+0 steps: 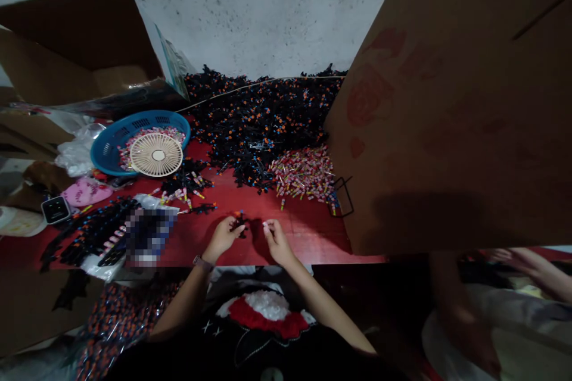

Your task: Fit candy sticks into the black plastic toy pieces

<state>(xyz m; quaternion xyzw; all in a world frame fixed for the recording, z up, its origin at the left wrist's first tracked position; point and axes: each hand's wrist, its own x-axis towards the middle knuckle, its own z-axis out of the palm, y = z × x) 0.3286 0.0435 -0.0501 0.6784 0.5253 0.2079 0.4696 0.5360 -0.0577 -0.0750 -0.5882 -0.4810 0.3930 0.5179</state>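
Through your head camera, your left hand [222, 237], with a watch [202, 262] on its wrist, sits just left of centre above the red tabletop [304, 238]. Its fingers are drawn narrow around a small black-and-orange plastic piece [241, 225], held just off the surface near the table's near edge. Your right hand [277, 242] is close beside it, with its fingertips [268, 227] bunched into a narrow pinch, though anything in them is too small to tell. With both hands this close together over the bare red surface, you seem to have room for fine work directly in front of you.

Just beyond your hands lies a loose pile of pink-and-white wrapped sticks [301, 171], with a large heap of black pieces flecked with orange [263, 113] farther back, both placed within easy reach. To the far left, a blue plastic basket [100, 158] holds more pink pieces beneath a round cream fan [156, 155]. Nearer on the left, black strips [93, 232] lie beside a pixelated object [147, 237]. A cardboard panel [447, 101] closes off the right side, and a co-worker's arm [531, 265] shows near right.
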